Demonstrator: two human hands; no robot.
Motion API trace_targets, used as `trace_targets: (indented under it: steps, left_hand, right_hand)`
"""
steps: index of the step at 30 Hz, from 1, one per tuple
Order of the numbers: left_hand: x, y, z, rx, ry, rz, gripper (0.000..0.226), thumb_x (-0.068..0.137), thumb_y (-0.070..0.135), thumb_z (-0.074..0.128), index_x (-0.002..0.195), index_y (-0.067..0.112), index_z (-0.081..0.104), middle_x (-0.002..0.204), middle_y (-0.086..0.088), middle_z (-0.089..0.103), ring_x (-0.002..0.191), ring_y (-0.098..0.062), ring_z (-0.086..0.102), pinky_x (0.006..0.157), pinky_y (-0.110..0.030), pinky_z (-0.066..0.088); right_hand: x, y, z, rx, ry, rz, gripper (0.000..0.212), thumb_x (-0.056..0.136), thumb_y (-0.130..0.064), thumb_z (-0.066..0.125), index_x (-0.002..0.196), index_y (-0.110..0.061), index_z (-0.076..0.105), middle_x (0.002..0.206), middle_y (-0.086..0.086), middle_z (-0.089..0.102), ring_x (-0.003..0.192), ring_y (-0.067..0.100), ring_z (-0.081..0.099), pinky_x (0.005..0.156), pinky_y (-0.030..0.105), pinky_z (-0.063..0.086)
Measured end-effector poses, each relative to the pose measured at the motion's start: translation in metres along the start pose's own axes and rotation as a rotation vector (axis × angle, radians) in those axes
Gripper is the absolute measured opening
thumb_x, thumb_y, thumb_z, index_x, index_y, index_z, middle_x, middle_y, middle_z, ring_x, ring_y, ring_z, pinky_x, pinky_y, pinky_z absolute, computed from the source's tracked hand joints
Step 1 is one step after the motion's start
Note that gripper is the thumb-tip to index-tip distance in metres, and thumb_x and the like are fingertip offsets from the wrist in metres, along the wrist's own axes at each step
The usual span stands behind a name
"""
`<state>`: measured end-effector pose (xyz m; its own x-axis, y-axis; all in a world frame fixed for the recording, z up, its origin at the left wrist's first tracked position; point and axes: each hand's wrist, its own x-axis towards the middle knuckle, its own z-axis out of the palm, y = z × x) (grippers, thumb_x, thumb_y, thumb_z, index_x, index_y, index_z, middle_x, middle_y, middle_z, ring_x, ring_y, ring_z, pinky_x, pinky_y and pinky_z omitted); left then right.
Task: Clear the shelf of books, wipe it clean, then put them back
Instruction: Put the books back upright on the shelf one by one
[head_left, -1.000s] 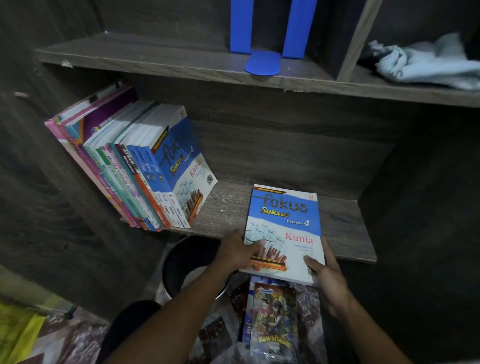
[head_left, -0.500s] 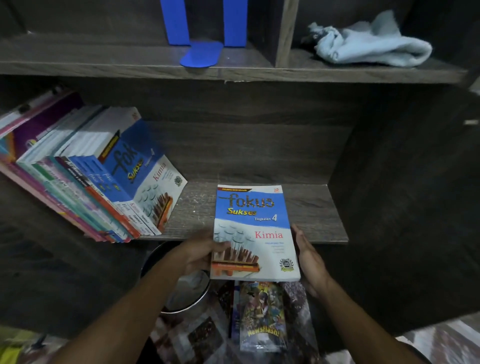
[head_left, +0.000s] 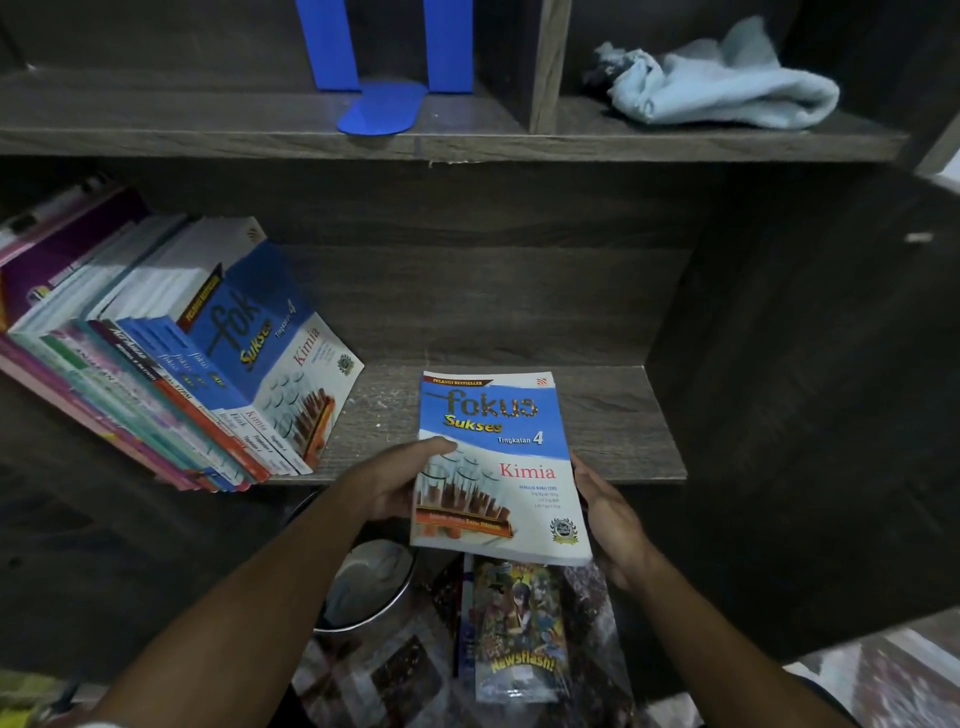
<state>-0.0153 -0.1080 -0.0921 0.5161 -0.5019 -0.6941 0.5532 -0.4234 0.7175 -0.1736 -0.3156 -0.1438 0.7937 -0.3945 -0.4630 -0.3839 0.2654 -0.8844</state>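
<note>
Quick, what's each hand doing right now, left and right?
Left hand: grips the Kimia book by its left edge, thumb on the cover.
Right hand: open, fingers straight against the book's right edge.

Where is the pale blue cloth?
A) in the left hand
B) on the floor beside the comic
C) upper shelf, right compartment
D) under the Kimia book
C: the pale blue cloth lies bunched on the upper shelf, right of the divider, well above the Kimia book.
</note>
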Motion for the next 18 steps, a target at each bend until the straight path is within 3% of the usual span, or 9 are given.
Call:
trace_targets:
  steps: [3, 8, 10, 12, 15, 18]
  left_hand:
    - [-0.005, 0.015, -0.003, -0.029, -0.055, 0.028, 0.034, 0.094, 0.025, 0.057, 0.125, 0.009, 0.058, 0.114, -0.015, 0.070, 0.108, -0.031, 0.066, 0.093, -0.046, 0.052]
    - [-0.021, 0.028, -0.013, 0.045, -0.059, 0.086, 0.030, 0.092, 0.018, 0.059, 0.120, 0.008, 0.060, 0.112, -0.016, 0.071, 0.105, -0.031, 0.067, 0.099, -0.050, 0.049]
    - [-0.030, 0.034, -0.016, 0.041, -0.050, 0.117, 0.031, 0.091, 0.015, 0.060, 0.120, 0.007, 0.061, 0.114, -0.018, 0.070, 0.109, -0.035, 0.064, 0.102, -0.053, 0.045]
    - [-0.040, 0.039, -0.021, 0.041, -0.045, 0.156, 0.034, 0.088, 0.013, 0.062, 0.121, 0.008, 0.060, 0.115, -0.020, 0.068, 0.113, -0.038, 0.061, 0.102, -0.056, 0.044]
    - [-0.060, 0.047, -0.027, 0.071, -0.002, 0.224, 0.028, 0.089, 0.010, 0.062, 0.117, 0.010, 0.061, 0.109, -0.017, 0.071, 0.106, -0.035, 0.066, 0.094, -0.049, 0.052]
    - [-0.082, 0.054, -0.035, 0.100, 0.043, 0.283, 0.025, 0.090, 0.008, 0.061, 0.115, 0.011, 0.063, 0.105, -0.013, 0.073, 0.096, -0.027, 0.071, 0.080, -0.038, 0.059]
  right_hand:
    - [0.003, 0.002, 0.000, 0.002, 0.025, 0.009, 0.031, 0.106, -0.038, 0.040, 0.105, -0.056, 0.065, 0.118, -0.005, 0.072, 0.110, 0.019, 0.068, 0.103, 0.053, 0.048]
    - [0.004, 0.003, 0.003, 0.061, 0.028, 0.004, 0.033, 0.105, -0.027, 0.043, 0.132, -0.041, 0.057, 0.121, -0.001, 0.071, 0.111, 0.021, 0.067, 0.100, 0.054, 0.050]
    - [0.002, 0.002, 0.006, 0.085, 0.018, 0.001, 0.039, 0.102, -0.019, 0.053, 0.134, -0.040, 0.054, 0.116, 0.002, 0.073, 0.107, 0.025, 0.070, 0.093, 0.053, 0.055]
    - [-0.002, 0.000, 0.014, 0.104, 0.013, 0.000, 0.050, 0.097, -0.010, 0.058, 0.134, -0.043, 0.051, 0.114, 0.004, 0.073, 0.101, 0.025, 0.072, 0.076, 0.045, 0.061]
    - [-0.008, -0.003, 0.023, 0.116, 0.019, -0.021, 0.059, 0.095, -0.002, 0.059, 0.135, -0.045, 0.049, 0.118, 0.006, 0.069, 0.091, 0.019, 0.074, 0.059, 0.033, 0.059]
    - [-0.010, -0.003, 0.028, 0.100, 0.032, -0.040, 0.059, 0.095, -0.003, 0.060, 0.139, -0.042, 0.050, 0.122, 0.006, 0.068, 0.092, 0.021, 0.074, 0.062, 0.033, 0.059]
